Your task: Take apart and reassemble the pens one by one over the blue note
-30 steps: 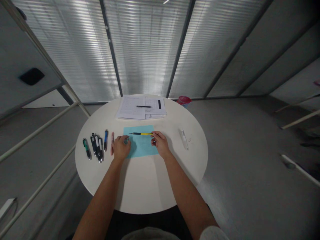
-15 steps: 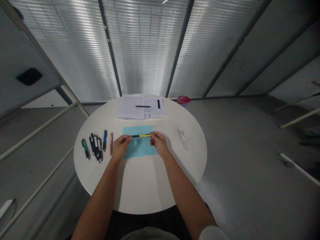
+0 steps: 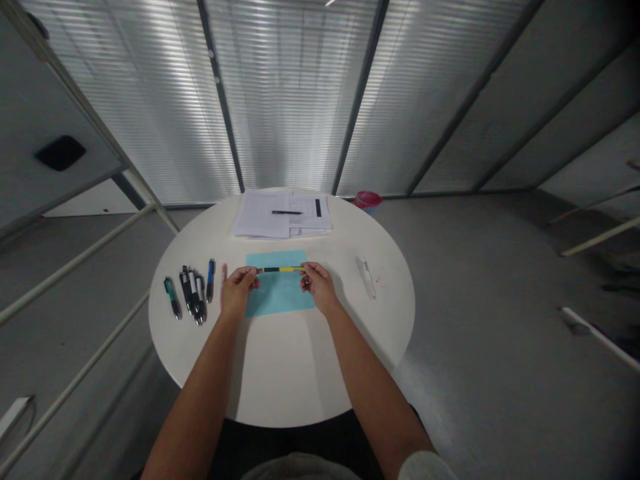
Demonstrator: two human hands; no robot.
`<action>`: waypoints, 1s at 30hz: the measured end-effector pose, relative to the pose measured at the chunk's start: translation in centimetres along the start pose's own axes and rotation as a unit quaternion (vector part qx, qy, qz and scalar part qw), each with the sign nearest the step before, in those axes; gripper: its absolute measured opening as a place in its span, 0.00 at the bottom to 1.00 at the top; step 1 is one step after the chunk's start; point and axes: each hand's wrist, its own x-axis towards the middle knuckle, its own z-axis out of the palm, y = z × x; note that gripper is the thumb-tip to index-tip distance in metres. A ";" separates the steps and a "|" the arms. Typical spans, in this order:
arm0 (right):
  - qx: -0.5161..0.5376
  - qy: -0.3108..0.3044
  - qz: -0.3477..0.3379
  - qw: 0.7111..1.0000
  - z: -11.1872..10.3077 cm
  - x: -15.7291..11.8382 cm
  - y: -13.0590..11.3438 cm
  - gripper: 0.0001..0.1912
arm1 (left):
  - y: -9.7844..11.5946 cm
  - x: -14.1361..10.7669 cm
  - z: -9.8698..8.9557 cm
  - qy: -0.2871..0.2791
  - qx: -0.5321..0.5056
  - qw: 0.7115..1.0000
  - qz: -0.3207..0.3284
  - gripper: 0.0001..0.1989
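A black and yellow pen (image 3: 283, 269) lies level between my two hands, above a light blue sheet (image 3: 280, 300) on the white round table. My left hand (image 3: 240, 290) pinches its dark left end between thumb and fingers. At the yellow right end, my right hand (image 3: 319, 285) is closed on the pen in the same way, its other fingers curled. Just left of my left hand lies a pink pen (image 3: 223, 273), partly covered by that hand.
Left on the table (image 3: 280, 380) lie a blue pen (image 3: 210, 280), a green pen (image 3: 172, 298) and several black and white pens (image 3: 193, 293). Papers (image 3: 263, 217) with a black pen (image 3: 287, 213) rest at the back. A white pen (image 3: 369, 278) lies right. Behind stands a red basket (image 3: 368, 199).
My left hand has shifted slightly left and up along the pen's end, now covering part of the pink pen. More of the pen's left end shows. My right hand has barely moved.
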 end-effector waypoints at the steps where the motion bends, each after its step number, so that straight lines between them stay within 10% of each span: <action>1: 0.000 0.002 0.000 1.000 0.0 0.0 -0.1 0.18 | 0.0 0.0 0.0 -0.006 -0.023 1.000 -0.008 0.10; 30: -0.048 0.161 -0.128 0.978 -0.7 0.2 -1.7 0.18 | 0.8 0.6 -0.4 0.083 -0.159 0.983 -0.038 0.14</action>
